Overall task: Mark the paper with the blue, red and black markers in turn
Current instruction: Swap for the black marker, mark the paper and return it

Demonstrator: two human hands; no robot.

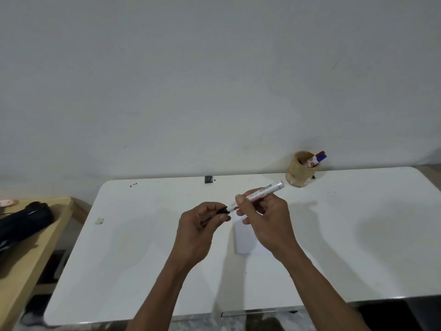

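- One view only, head-worn, wide-angle.
- Looks forward and down from above the near edge of the white table (pixel 143 259).
- Faces a bare wall (pixel 214 68) that fills the upper half.
- Close to the work: both forearms enter from the bottom edge, left hand (pixel 200 225) and right hand (pixel 265 218) near centre.
- Table's far edge and cup (pixel 299 174) lie at mid-height.
- Takes in a wooden bench (pixel 31 259) at the left edge.
- Straight edges bow toward the corners.
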